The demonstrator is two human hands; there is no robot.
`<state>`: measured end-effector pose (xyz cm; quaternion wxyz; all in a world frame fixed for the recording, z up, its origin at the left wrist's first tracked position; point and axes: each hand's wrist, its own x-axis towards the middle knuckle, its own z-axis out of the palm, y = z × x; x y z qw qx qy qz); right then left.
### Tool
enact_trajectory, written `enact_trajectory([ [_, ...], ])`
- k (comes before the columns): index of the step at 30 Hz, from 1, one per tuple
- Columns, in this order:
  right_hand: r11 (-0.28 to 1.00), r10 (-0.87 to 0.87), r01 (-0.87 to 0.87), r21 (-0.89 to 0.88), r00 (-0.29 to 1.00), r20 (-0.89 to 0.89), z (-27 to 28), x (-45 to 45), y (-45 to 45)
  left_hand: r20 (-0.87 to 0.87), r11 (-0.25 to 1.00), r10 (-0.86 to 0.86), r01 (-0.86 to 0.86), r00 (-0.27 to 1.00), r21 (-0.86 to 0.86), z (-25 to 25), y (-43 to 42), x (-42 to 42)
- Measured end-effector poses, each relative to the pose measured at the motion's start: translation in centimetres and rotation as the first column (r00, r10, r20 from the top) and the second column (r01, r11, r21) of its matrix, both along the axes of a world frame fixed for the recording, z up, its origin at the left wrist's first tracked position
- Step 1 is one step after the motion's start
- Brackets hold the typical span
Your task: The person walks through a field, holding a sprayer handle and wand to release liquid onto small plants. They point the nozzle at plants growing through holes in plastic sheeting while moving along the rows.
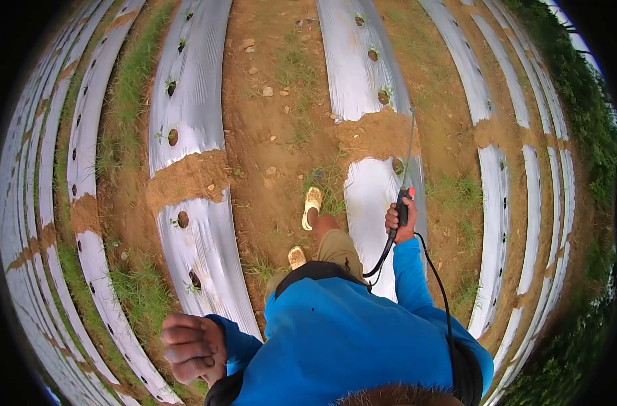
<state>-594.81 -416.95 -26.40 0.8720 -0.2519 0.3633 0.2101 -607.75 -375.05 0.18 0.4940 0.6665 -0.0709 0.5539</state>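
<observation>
My right hand (402, 218) is wrapped round the black handle of a spray wand (403, 211), which has a red part at its top. From the handle a thin metal tube points forward over a plastic-covered bed (360, 74). A black hose (384, 258) runs from the handle back to my waist. Low at the left, my left hand (193, 348) makes a fist beside the left plastic-covered bed (199, 243). Its palm side is hidden, so I cannot tell what is inside it.
Bare soil (268, 135) with stones and weeds forms the path under my shoes (312, 207). Small plants (170, 86) grow from holes in the silver plastic. Soil mounds (190, 179) cross the beds. More covered rows lie on both sides, with dark green bushes (586, 128) at far right.
</observation>
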Motion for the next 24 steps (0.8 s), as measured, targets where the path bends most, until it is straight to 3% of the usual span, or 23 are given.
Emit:
enact_trajectory([
  [5, 1.0, 0.026, -0.026, 0.002, 0.998, -0.053, -4.1, 13.1, 2.1, 0.051, 0.995, 0.013, -0.018, 0.999, 0.103, 0.0, -0.1, 12.7],
  [7, 1.0, -0.005, 0.005, 0.001, 0.998, -0.067, -3.0, 17.4, 3.1, 0.056, 0.993, 0.066, -0.071, 0.996, 0.094, 1.2, -0.5, 17.5],
  [11, 0.995, -0.004, 0.011, 0.103, 0.998, -0.068, -1.9, 26.1, 4.3, 0.076, 0.992, -0.003, -0.006, 0.997, 0.125, 4.2, -1.1, 26.1],
  [14, 0.999, -0.038, 0.039, 0.033, 0.999, -0.03, -1.5, 33.2, 4.9, 0.077, 0.992, -0.002, -0.007, 0.997, 0.122, 5.0, -0.7, 31.5],
  [20, 0.999, 0.037, -0.038, -0.03, 0.998, -0.042, -1.6, 44.4, 5.4, 0.028, 0.991, 0.077, -0.08, 0.997, 0.107, 4.5, 2.1, 41.0],
  [24, 0.998, 0.048, -0.049, 0.041, 0.999, 0.021, -1.1, 52.0, 6.7, 0.012, 0.998, 0.042, -0.042, 0.999, 0.048, 1.6, 5.6, 48.8],
])
